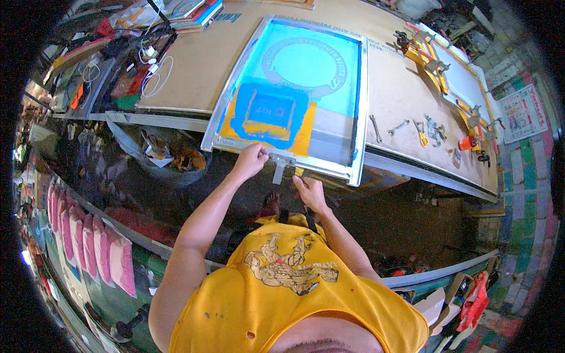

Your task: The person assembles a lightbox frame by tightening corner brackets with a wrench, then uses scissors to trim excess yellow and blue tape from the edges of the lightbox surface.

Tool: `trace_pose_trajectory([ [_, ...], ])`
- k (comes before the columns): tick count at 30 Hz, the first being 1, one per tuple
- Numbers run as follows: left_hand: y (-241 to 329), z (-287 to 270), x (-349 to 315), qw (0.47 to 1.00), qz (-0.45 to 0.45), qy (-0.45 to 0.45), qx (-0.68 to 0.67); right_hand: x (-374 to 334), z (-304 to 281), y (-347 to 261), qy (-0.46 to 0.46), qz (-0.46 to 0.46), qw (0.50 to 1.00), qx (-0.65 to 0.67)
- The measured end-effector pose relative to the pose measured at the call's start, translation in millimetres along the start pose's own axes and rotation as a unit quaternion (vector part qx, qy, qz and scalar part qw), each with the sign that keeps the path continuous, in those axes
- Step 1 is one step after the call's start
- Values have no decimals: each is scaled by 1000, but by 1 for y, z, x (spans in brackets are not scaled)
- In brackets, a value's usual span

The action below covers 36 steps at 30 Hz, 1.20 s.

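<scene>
Framed mesh screen on the table, ahead of both hands — long axis near-to-far, left hand nearer with fingers curled at the near rail, right hand just below, curled at a small yellow piece — can't tell what either grips.

Left fisheye on my head, facing down over my shirt to my hands, fairly near; counter across the top.
</scene>
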<state>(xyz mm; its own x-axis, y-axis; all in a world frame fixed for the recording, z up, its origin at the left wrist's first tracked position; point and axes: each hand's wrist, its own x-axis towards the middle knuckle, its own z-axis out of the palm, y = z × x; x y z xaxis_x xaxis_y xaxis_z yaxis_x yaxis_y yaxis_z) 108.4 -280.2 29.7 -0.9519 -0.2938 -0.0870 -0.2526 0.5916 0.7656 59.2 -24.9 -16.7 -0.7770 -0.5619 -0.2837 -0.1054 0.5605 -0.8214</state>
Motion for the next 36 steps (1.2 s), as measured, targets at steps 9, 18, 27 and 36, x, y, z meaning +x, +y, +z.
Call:
trace_pose_trajectory([
  [9,-10,3,20,998,-29,-1,59,15,39,-66,-134,156,809,550],
  [18,-9,8,18,997,-40,33,53,7,65,-83,24,140,775,616],
  [27,-2,8,18,996,-46,28,66,14,49,-85,20,176,795,580],
  [36,11,14,10,994,-24,45,96,26,66,-43,95,123,813,560],
])
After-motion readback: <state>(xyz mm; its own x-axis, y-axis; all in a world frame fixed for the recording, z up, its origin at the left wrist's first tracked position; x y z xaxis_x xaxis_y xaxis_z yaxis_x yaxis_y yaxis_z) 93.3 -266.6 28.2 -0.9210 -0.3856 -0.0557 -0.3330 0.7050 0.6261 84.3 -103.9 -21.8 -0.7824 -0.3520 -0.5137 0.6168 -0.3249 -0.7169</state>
